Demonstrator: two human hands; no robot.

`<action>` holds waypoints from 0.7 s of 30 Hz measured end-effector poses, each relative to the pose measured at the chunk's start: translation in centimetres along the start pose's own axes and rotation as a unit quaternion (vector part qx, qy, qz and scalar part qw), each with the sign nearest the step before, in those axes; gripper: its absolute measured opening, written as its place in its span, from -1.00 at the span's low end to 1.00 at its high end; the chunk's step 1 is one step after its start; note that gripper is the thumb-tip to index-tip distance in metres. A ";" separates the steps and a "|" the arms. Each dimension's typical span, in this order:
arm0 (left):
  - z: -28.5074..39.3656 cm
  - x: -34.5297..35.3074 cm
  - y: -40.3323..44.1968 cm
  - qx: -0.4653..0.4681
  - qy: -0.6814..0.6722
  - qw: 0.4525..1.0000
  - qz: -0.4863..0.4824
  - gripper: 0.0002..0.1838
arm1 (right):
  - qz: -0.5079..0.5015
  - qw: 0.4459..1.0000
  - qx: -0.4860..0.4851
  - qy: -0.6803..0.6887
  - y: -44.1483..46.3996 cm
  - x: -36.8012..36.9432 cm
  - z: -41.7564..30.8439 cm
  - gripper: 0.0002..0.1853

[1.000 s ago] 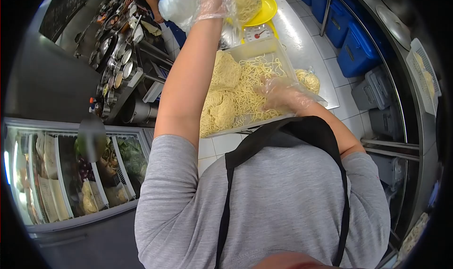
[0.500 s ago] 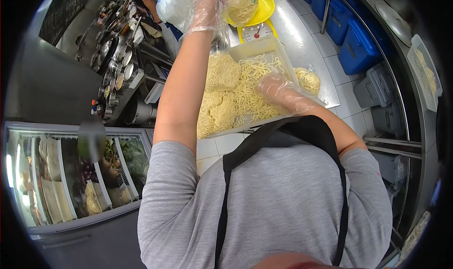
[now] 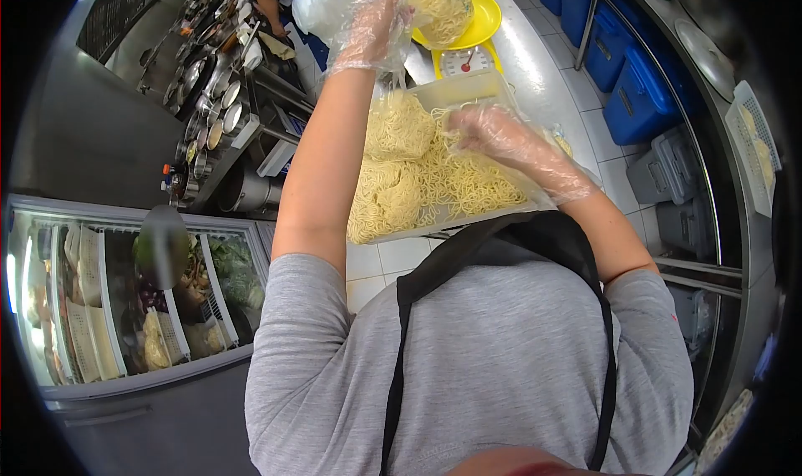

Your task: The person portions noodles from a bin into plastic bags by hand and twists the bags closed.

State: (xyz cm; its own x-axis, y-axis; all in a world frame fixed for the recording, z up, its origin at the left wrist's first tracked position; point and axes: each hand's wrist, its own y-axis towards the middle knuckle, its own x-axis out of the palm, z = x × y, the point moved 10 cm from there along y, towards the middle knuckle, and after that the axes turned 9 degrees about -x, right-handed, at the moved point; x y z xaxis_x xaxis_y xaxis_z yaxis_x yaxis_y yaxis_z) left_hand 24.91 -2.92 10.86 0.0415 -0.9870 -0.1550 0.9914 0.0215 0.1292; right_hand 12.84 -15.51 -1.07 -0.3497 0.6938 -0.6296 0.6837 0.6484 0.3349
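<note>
My left hand, in a clear plastic glove, is raised at the top of the view. Its fingers are closed at the edge of a clear plastic bag of noodles, though the frame edge cuts off the tips. The bag rests on a yellow plate atop a yellow dial scale. My right hand, gloved too, is above a shallow tub of loose yellow noodles. Its fingers curl inward around some noodles, mostly hidden by the glove. Noodle mounds fill the tub's left side.
The tub stands on a steel table. A white plastic bag is beside my left hand. Pans line a counter at left, where another person's arm shows. A glass-topped fridge stands lower left; blue bins at right.
My right hand has risen from the noodles toward the tub's far side, fingers curled in. My left hand stays by the bag on the scale. The whole view has shifted slightly.
</note>
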 end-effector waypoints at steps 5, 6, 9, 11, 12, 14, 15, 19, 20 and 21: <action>-1.6 -0.4 -0.6 -0.046 -0.007 0.999 -0.024 -0.42 | -0.025 0.986 -0.151 -0.073 1.1 -2.0 -4.0 -0.79; 0.5 -2.3 -1.9 0.072 0.160 0.978 0.110 -0.39 | -0.026 0.985 -0.154 -0.077 1.3 -2.8 -4.9 -0.79; 2.5 -2.7 -6.6 0.225 0.138 0.943 0.201 -0.25 | -0.022 0.982 -0.187 -0.013 2.4 -6.1 -8.5 -0.81; -0.5 -0.2 -8.0 0.085 -0.192 0.978 -0.006 -0.14 | 0.014 0.966 -0.146 0.212 3.7 -8.3 -9.2 -0.84; -0.5 2.3 -10.1 0.051 -0.282 0.953 -0.094 -0.12 | 0.011 0.966 -0.149 0.209 4.4 -9.4 -10.0 -0.84; -1.0 5.9 -13.4 0.001 -0.250 0.949 -0.193 -0.11 | 0.023 0.960 -0.206 0.185 6.0 -12.0 -12.4 -0.87; -1.9 6.7 -14.2 -0.016 -0.128 0.971 -0.203 -0.12 | 0.030 0.963 -0.199 0.179 7.1 -13.1 -12.7 -0.87; -7.1 6.7 -17.1 -0.061 0.008 0.981 -0.181 -0.21 | 0.064 0.958 -0.211 0.182 10.3 -18.4 -17.6 -0.86; -8.0 6.4 -17.9 -0.060 0.101 0.979 -0.164 -0.27 | 0.113 0.959 -0.154 0.211 11.3 -19.4 -16.9 -0.84; -8.7 6.0 -18.6 -0.060 0.193 0.968 -0.146 -0.33 | 0.137 0.962 -0.157 0.176 11.8 -20.6 -17.7 -0.83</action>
State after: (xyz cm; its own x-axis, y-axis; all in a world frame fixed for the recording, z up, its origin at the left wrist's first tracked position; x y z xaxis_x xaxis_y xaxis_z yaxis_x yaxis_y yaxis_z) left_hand 7.81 -7.87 -0.95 -0.2223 -0.8217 -0.5247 0.9742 -0.2085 -0.0862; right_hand 16.80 -16.56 28.22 -0.4175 0.8792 -0.2296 0.5734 0.4510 0.6840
